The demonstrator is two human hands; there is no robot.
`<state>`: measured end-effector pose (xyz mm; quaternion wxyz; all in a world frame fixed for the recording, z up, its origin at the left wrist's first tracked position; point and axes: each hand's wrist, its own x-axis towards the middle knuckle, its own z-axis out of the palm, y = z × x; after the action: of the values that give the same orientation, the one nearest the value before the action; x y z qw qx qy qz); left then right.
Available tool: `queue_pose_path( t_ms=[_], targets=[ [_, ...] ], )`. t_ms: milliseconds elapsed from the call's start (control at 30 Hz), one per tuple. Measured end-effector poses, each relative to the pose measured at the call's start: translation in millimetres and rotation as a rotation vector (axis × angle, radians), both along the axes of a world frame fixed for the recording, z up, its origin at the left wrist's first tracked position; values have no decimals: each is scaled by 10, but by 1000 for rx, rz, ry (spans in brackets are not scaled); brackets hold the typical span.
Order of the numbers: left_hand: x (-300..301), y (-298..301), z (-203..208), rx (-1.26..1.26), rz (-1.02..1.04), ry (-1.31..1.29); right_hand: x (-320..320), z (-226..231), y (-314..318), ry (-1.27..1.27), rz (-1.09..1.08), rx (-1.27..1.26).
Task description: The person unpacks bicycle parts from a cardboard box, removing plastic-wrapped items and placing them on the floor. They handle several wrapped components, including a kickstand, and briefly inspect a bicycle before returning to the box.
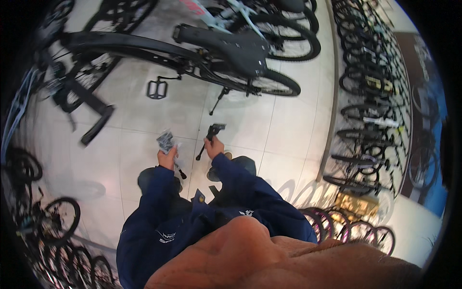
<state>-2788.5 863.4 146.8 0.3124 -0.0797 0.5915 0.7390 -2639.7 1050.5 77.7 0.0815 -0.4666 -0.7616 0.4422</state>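
Gripped in my left hand (pixel 167 158) is a clear plastic bag (pixel 165 138) with dark parts inside. A thin dark rod with a black tip (pixel 182 174) shows below that hand; whether it belongs to the bagged parts I cannot tell. My right hand (pixel 215 146) is closed around a black bicycle kickstand (pixel 215 129), its mount end up and its leg slanting down to the left. Beyond both hands stands a black bicycle (pixel 139 44) with a wide black saddle (pixel 236 48). Its own kickstand (pixel 219 101) reaches toward the floor, and a flat black pedal (pixel 157 89) sticks out toward me.
The bicycle's handlebar grip (pixel 98 125) juts out at the left. Farther back is a white bicycle (pixel 216 19). Rows of bicycles line the right (pixel 361 113) and the lower left (pixel 60 219). Pale tiles (pixel 250 130) cover the floor.
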Motion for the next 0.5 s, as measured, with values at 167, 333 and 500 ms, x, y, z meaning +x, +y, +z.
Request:
queue_pose_path(
  t_ms=[167, 333, 500],
  targets=[
    [-56, -955, 1734, 100, 424, -35, -240, 1864, -605, -14, 525, 54],
    [92, -2373, 3113, -45, 787, 107, -815, 3239, -1421, 149, 902, -111],
    [215, -3710, 3705, -211, 1021, 223, -1737, 3991, -2255, 249, 985, 27]
  ],
)
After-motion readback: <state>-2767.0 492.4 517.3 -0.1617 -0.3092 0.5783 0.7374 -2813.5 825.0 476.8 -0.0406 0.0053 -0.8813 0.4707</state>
